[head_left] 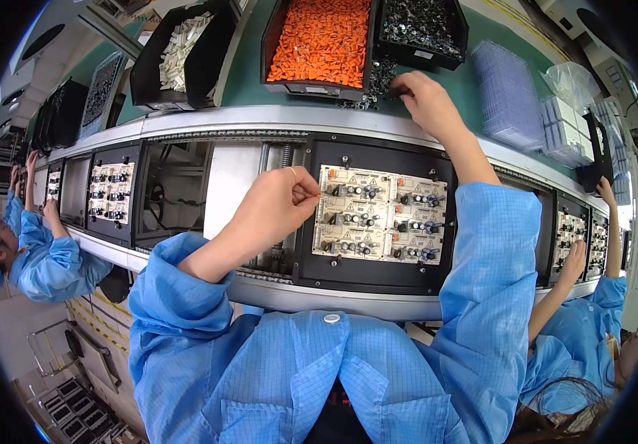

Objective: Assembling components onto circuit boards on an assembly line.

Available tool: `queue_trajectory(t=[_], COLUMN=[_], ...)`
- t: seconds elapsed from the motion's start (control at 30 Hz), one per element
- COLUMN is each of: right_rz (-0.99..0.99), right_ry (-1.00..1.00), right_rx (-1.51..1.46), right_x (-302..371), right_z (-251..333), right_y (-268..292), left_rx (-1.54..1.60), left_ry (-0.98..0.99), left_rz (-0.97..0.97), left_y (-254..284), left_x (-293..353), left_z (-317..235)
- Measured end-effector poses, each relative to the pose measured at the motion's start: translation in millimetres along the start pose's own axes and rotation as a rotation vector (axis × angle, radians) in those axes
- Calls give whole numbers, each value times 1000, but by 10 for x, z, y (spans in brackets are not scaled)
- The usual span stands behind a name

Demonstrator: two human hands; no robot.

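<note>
My left hand (283,201) is pinched at the left edge of a pale circuit board (387,191). A speck of orange shows at its fingertips, too small to tell whether it is held or sits on the board. The board carries capacitors, small orange parts and dark components, and lies in a black carrier frame (378,278) on the conveyor. Beyond it, my right hand (428,102) reaches over a loose heap of small dark parts (369,98) on the green bench. Its fingers are curled down at the heap's right side, and whatever they grip is hidden.
A black bin of orange parts (319,46), another of dark parts (421,29) and one of white parts (183,52) stand behind the metal rail. Stacked clear trays (507,92) are at right. Co-workers in blue (56,255) sit on both sides, beside further boards (110,194).
</note>
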State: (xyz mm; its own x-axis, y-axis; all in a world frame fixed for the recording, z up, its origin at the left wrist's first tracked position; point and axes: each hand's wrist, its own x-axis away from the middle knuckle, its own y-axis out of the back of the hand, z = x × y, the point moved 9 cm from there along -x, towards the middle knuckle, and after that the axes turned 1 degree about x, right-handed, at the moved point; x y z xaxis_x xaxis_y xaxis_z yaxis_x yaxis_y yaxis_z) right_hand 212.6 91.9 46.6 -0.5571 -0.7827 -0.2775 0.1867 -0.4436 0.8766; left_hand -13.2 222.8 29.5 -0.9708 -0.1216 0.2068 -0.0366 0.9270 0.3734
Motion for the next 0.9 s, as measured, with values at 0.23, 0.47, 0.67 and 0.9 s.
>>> queue_trajectory(t=[0.23, 0.47, 0.67, 0.9], right_rz=[-113, -134, -109, -28], right_ry=[-158, -145, -271, -349], right_rx=[-205, -362, -426, -550], right_x=[287, 784, 1145, 1366], right_z=[197, 618, 596, 699], right_y=[443, 716, 723, 549], left_rx=[-329, -467, -529, -510], left_ry=[-130, -298, -286, -197], left_rz=[3, -59, -23, 25], left_y=[-212, -294, -367, -290], left_x=[9, 7, -13, -114], left_z=[-119, -205, -209, -273])
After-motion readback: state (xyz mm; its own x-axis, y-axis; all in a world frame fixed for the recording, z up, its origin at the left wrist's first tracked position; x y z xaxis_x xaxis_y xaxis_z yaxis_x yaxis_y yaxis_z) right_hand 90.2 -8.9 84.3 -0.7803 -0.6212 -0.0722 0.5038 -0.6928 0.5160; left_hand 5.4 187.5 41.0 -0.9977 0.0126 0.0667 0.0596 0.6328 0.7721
